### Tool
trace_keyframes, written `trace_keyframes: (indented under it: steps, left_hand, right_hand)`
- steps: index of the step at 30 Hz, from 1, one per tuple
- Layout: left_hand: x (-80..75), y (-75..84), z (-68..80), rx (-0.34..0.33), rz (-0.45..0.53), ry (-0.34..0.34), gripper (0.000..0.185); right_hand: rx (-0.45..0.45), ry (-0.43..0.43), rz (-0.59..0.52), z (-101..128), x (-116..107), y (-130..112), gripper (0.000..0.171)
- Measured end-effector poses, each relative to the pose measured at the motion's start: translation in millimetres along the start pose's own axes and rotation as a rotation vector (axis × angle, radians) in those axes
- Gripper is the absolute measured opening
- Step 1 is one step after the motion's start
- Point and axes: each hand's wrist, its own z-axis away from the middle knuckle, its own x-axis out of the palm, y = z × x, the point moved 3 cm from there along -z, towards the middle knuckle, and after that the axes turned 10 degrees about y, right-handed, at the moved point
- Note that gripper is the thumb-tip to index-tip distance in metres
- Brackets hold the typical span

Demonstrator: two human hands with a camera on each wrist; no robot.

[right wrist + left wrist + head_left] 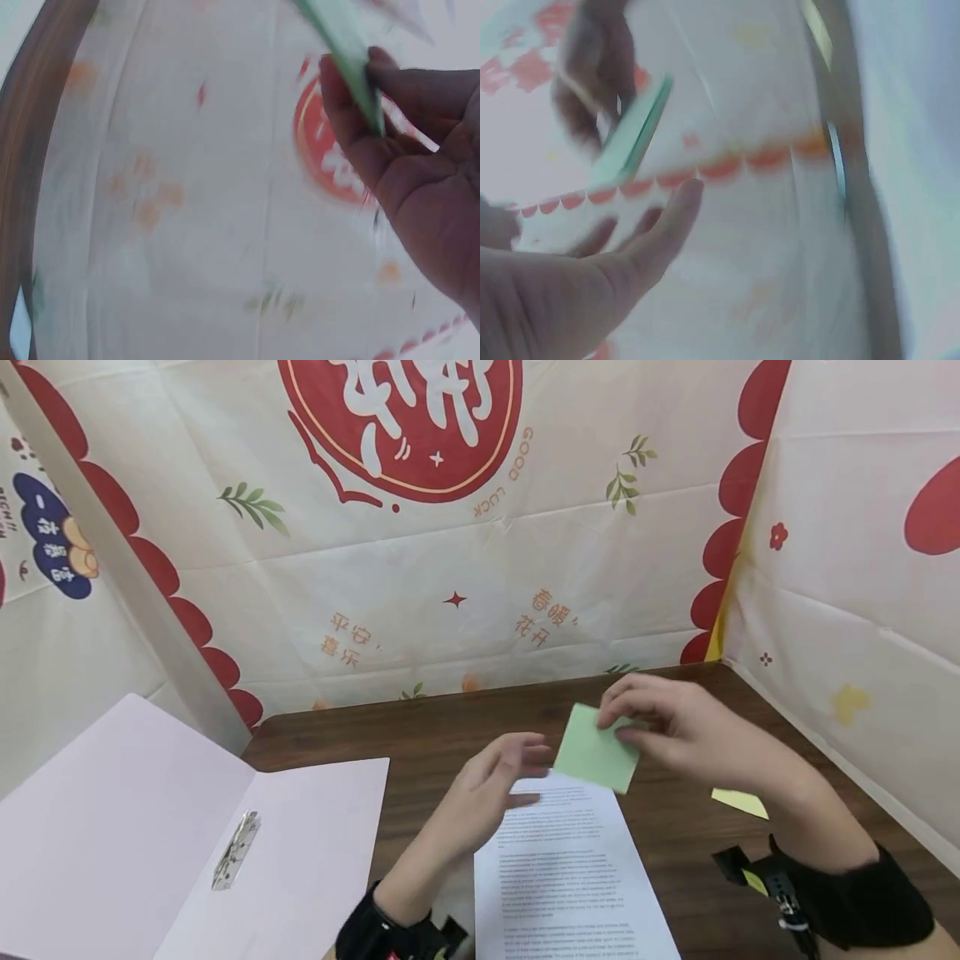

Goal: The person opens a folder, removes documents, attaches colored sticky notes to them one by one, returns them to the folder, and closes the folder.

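Note:
My right hand (637,727) pinches a green sticky-note pad (596,752) by its upper right corner and holds it in the air above a printed sheet (570,877). The right wrist view shows thumb and fingers (375,82) clamped on the green pad (337,37). My left hand (495,785) hovers open just left of the pad, fingers loosely extended, holding nothing. In the blurred left wrist view the pad (634,135) hangs above my left fingers (671,221).
An open pale pink folder (150,827) with a metal clip (236,852) lies at the left on the brown table (450,727). A yellow sticky note (738,802) lies at the right. Printed cloth walls (487,568) enclose the back and sides.

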Motion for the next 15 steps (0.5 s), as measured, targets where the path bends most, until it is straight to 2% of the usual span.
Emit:
trace_keyframes:
  steps: [3, 4, 6, 10, 12, 15]
  left_hand:
    - [17.8, -0.8, 0.4, -0.136, 0.419, -0.071, 0.078]
    - [23.4, -1.4, 2.3, -0.165, 0.522, -0.11, 0.082]
    - [32.5, -2.3, 7.7, -0.179, 0.665, -0.209, 0.083]
    - [42.4, -0.3, 16.3, -0.104, 0.826, -0.379, 0.081]
    - [43.3, 0.3, 18.5, -0.072, 0.855, -0.396, 0.082]
    - [41.8, -0.3, 20.1, -0.08, 0.85, -0.358, 0.081]
  right_hand:
    - [-0.098, -0.068, -0.177, 0.6, 14.0, -28.2, 0.037]
    - [-0.119, -0.082, -0.209, 0.8, 18.8, -35.3, 0.036]
    - [-0.145, -0.095, -0.237, 1.7, 27.7, -46.2, 0.035]
    - [-0.177, -0.071, -0.193, 3.6, 35.4, -58.1, 0.04]
    - [-0.179, -0.073, -0.16, 5.2, 36.8, -62.4, 0.038]
    - [-0.206, -0.084, -0.043, 8.0, 38.7, -69.3, 0.028]
